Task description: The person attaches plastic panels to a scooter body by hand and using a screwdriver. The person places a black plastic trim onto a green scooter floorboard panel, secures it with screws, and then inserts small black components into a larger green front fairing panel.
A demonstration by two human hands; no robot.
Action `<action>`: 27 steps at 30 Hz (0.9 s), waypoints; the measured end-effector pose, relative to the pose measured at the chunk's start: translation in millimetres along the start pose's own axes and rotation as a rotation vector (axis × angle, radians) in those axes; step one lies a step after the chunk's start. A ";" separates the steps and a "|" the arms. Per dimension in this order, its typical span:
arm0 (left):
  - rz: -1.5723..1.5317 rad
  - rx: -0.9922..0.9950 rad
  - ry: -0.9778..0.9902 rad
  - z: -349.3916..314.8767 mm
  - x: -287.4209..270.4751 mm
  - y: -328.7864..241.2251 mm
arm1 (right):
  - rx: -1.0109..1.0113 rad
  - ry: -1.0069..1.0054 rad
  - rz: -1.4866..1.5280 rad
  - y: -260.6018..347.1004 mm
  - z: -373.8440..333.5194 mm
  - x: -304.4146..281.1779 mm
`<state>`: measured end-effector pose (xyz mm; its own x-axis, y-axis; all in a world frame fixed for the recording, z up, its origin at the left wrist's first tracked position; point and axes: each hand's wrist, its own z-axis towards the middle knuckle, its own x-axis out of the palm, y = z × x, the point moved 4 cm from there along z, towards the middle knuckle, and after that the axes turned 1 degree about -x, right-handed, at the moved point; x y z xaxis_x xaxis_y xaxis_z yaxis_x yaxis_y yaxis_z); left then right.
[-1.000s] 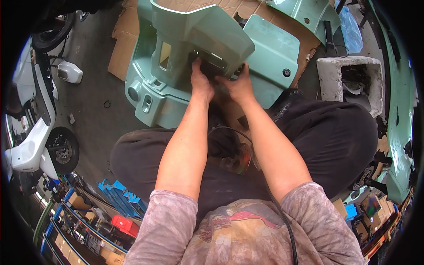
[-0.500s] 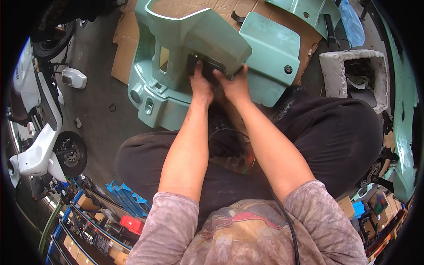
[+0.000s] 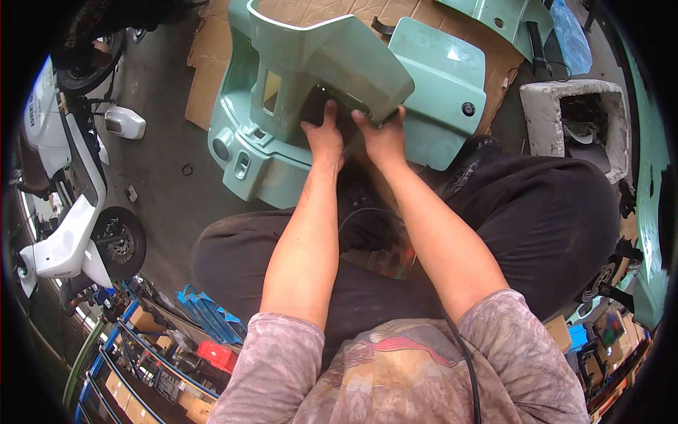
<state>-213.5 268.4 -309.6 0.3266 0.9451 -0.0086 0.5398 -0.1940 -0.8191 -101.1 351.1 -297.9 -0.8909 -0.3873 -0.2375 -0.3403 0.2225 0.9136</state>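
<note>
A large pale green scooter body panel (image 3: 339,56) with cut-outs lies tilted in front of me. Along its near edge is a dark, smooth rectangular part (image 3: 316,104); whether it is a separate piece or a recess I cannot make out. My left hand (image 3: 326,141) grips the panel there, its thumb pointing up against the dark part and its other fingers hidden underneath. Just to the right, my right hand (image 3: 383,141) holds the same edge near the panel's corner, thumb on top and fingers wrapped around the far side.
Flattened cardboard (image 3: 201,71) lies under the panel. Beside it sits a flat green cover (image 3: 438,85) with a round lock. A whitish foam box (image 3: 537,124) stands at the right. White scooters (image 3: 63,244) and shelves (image 3: 134,374) are on the left; my crossed legs frame the work.
The whole scene sits slightly farther right in the picture. Both hands keep hold of the panel's near edge, and my right thumb looks a little straighter.
</note>
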 end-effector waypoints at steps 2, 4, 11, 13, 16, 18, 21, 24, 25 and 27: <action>-0.005 -0.004 0.009 -4.0 0.4 -1.4 | -0.011 -0.006 -0.017 -1.4 -0.1 1.2; 0.006 0.022 0.037 -5.9 1.8 -4.0 | -0.029 -0.010 -0.031 -3.4 1.1 2.0; -0.001 0.036 0.073 -1.3 -2.6 -3.6 | -0.033 0.013 -0.032 5.0 -2.0 1.5; 0.117 0.114 0.100 5.7 -1.8 -6.2 | -0.040 0.007 -0.069 7.6 -2.7 2.3; 0.077 0.101 0.096 7.5 0.7 -4.3 | -0.050 0.010 -0.078 6.9 1.4 3.1; 0.068 0.087 0.091 4.0 2.3 -3.8 | -0.028 0.021 -0.072 5.5 1.6 3.3; 0.064 0.082 0.062 -0.6 5.1 -5.5 | -0.007 0.040 -0.091 6.6 1.8 1.0; 0.007 0.055 0.037 -5.9 5.9 -6.1 | -0.005 0.049 -0.070 7.4 0.9 0.0; -0.058 0.021 0.036 -7.9 7.1 -5.1 | -0.002 0.048 -0.071 5.6 1.0 -0.9; -0.076 -0.012 0.009 -10.1 7.9 -4.3 | -0.040 0.045 -0.018 5.5 2.0 -0.9</action>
<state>-205.4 274.0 -300.4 0.2918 0.9547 0.0585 0.5722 -0.1252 -0.8105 -102.8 354.5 -293.3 -0.8699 -0.4308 -0.2402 -0.3435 0.1798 0.9218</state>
